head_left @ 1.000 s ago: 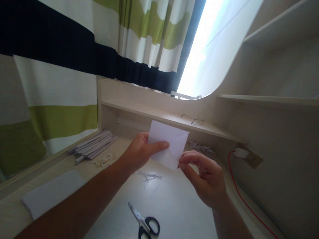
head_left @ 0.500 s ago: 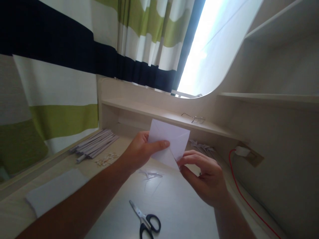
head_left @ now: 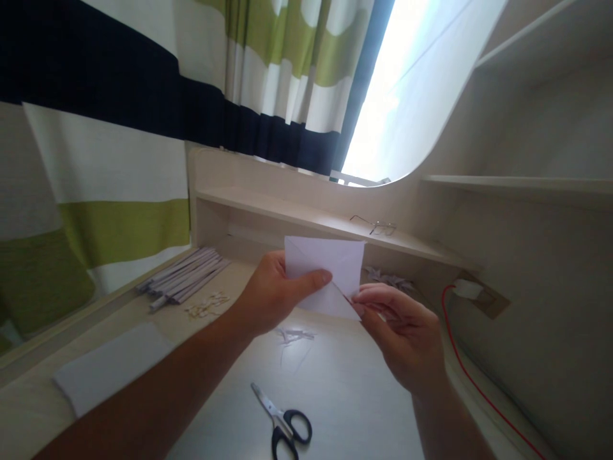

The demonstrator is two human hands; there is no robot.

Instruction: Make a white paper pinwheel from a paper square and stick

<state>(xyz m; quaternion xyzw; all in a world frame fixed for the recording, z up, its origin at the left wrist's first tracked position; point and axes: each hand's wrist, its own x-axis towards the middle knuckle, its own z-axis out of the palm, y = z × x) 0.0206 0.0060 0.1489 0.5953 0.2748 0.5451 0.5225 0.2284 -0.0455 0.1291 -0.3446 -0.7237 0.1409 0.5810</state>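
Observation:
A folded white paper (head_left: pixel 335 268) is held in the air above the desk (head_left: pixel 345 396), between both hands. My left hand (head_left: pixel 275 294) grips its left side, thumb lying across the front. My right hand (head_left: pixel 407 338) pinches the paper's lower right corner with thumb and fingertips. A diagonal crease runs across the sheet. Black-handled scissors (head_left: pixel 285 425) lie shut on the desk below my hands.
A bundle of paper strips (head_left: pixel 184 281) and small scraps (head_left: pixel 208 306) lie at the left. A white paper sheet (head_left: pixel 112 364) lies near left. Thin paper offcuts (head_left: pixel 294 335) sit under my hands. Glasses (head_left: pixel 376 225) rest on the shelf. A red cable (head_left: pixel 469 377) runs from a wall socket.
The paper has turned so its top edge is now level. My right hand slid along the lower edge to the right corner, pressing the fold.

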